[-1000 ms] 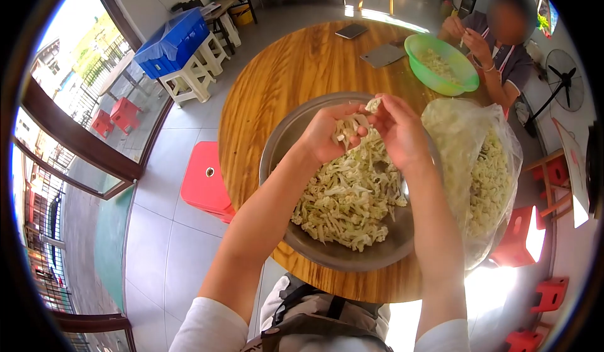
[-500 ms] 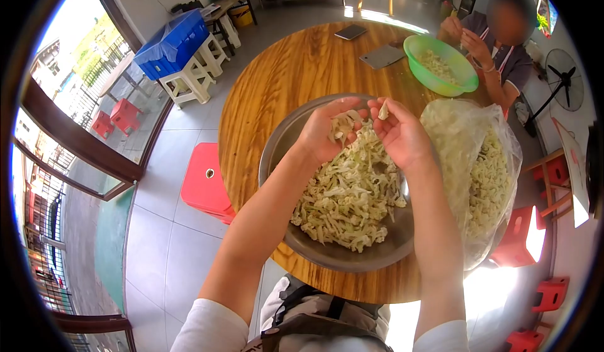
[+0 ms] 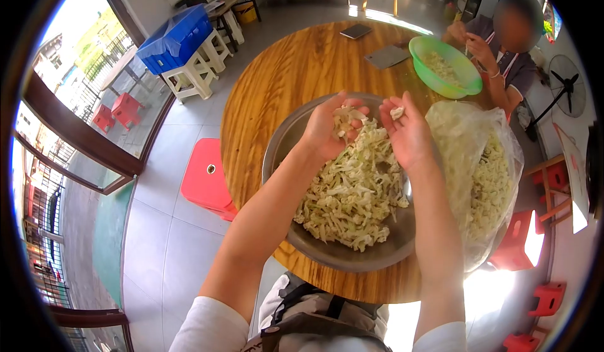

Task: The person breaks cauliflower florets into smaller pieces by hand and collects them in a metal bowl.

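Note:
A wide metal basin (image 3: 275, 157) holds a heap of cut cauliflower pieces (image 3: 349, 198), pale with greenish stems. Over its far side my left hand (image 3: 322, 135) is curled around several cauliflower pieces (image 3: 345, 120) lying in the palm and fingers. My right hand (image 3: 409, 135) is a short way to the right, palm turned up, with a small cauliflower piece (image 3: 397, 113) held at its fingers. The two hands are apart. Beside the basin on the right lies a clear plastic bag (image 3: 450, 144) filled with more cauliflower.
The round wooden table (image 3: 270, 75) also carries a green bowl (image 3: 469, 78), a phone (image 3: 356, 32) and a grey flat object (image 3: 387, 57). Another person (image 3: 503, 56) sits behind the bowl, hands raised. A red stool (image 3: 204, 176) stands left; a fan (image 3: 566, 86) stands right.
My right hand has opened somewhat and moved slightly right, its cauliflower piece now lying lower against the fingers. My left hand still holds its pieces. The view has shifted slightly.

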Motion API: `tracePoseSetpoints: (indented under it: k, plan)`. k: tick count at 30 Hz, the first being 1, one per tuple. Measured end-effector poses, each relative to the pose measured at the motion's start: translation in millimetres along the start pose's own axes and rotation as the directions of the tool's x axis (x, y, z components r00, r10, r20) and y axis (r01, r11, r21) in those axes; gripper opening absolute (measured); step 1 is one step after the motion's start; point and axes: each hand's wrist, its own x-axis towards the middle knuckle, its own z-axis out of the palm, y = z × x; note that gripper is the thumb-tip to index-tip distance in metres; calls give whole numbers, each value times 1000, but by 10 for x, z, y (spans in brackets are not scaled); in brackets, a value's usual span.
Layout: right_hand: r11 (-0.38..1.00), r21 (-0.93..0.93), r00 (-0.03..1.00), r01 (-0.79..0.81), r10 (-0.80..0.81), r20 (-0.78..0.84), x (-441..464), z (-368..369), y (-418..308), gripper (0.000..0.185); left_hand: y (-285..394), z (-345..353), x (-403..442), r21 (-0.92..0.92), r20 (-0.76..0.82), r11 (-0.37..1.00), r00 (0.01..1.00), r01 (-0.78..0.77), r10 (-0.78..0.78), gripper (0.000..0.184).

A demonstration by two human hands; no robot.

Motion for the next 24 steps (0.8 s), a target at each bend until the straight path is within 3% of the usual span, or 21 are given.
tracePoseSetpoints:
  k: [1, 3, 4, 5, 8, 9, 12, 16, 17, 20, 24]
  plan:
    - [996, -41, 997, 83, -83, 2, -8, 26, 4, 43, 2, 26, -18, -5, -19, 1000, 1000, -8, 8, 27]
    - [859, -419, 953, 295, -294, 68, -66, 98, -12, 53, 25, 7, -20, -2, -35, 1000, 999, -30, 30, 29]
    - [718, -581, 915, 383, -383, 129, -120, 126, -28, 58, 25, -21, 4, 5, -30, 999, 999, -38, 38, 29]
    - [492, -795, 912, 356, -367, 182, -205, 181, -31, 63, 0, -25, 23, 11, -21, 999, 999, -40, 40, 30]
    - [392, -872, 948, 293, -239, 211, -115, 82, 129, 57, 3, -11, 26, 49, -5, 999, 1000, -23, 23, 29]
    - [377, -856, 921, 354, -297, 251, -180, 147, 84, 49, 9, 1, 19, 86, 3, 996, 1000, -27, 26, 29]
    - [646, -694, 944, 316, -140, 299, -336, 319, -53, 41, -12, 6, -38, 177, 1, 983, 999, -54, 55, 27]
    - [506, -739, 891, 445, -165, 423, -221, 183, 78, 28, -58, 21, -3, 262, 73, 964, 997, -32, 14, 24]
    - [594, -712, 916, 374, -118, 383, -168, 128, 123, 24, -60, 23, 7, 260, 74, 966, 997, -11, -8, 24]
    - [628, -715, 945, 307, -114, 306, -280, 251, 8, 20, -33, 73, -48, 229, 71, 973, 996, 28, -45, 22]
    - [881, -429, 969, 199, -110, 223, -166, 167, 52, 16, 0, 76, -71, 151, 75, 986, 994, 67, -79, 22]
